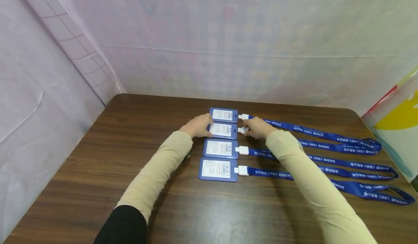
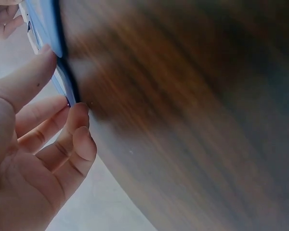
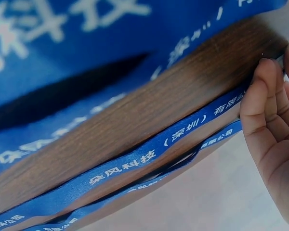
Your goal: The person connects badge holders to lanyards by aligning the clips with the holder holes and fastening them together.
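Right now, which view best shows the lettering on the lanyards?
The right wrist view: the lettering on the blue lanyards is large and close, though partly cut off. The head view shows more of it, smaller, partly hidden by the right sleeve. The left wrist view shows none that I can make out.

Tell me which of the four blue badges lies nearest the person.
The front badge, at the row's near end; the other three all lie beyond it, toward the pale cloth.

On the brown desk (image 1: 114, 146), holds the second-farthest blue card holder (image 1: 225, 130) of four with the left grip (image 1: 198, 125) and its white clip (image 1: 241, 130) with the right grip (image 1: 260, 128), near blue lanyards (image 1: 310, 131).
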`<state>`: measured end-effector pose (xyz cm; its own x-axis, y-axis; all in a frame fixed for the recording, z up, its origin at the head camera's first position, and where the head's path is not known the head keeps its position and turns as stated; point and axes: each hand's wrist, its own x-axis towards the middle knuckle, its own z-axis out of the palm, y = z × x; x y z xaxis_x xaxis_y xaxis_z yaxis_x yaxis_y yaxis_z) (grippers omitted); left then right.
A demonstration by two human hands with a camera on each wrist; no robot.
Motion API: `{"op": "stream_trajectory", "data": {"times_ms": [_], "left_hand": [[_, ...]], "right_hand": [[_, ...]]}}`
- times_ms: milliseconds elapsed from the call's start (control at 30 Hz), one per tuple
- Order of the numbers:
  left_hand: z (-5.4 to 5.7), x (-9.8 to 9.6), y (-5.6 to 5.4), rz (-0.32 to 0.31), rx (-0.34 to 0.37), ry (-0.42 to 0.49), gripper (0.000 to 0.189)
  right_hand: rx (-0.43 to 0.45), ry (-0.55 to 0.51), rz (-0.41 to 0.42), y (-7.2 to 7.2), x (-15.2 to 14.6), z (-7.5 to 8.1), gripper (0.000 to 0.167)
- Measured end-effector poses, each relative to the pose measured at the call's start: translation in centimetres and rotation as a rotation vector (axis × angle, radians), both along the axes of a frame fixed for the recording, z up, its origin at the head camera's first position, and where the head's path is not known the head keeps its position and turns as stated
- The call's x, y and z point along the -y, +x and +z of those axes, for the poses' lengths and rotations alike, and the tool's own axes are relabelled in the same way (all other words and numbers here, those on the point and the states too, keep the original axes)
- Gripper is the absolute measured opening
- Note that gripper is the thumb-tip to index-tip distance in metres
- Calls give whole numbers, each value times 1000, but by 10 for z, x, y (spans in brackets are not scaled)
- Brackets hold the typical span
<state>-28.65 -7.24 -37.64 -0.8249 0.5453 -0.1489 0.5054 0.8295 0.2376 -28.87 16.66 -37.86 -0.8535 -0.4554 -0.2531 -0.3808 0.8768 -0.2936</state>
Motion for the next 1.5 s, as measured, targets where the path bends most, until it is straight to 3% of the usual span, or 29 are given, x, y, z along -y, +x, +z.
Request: {"op": "stream_trajectory", "data": {"times_ms": [500,1067,1500], "left_hand": [[3,-7,-1,28,6,-12,47],[5,-7,-2,40,2,-2,47],[7,-6,-3,119,43,54,50]], "right_hand": [[-118,-1,87,-2,-7,-3,16],[-122,-7,90,1,-5,1,14],[-116,-13,82,-2,-3,-2,14]]}}
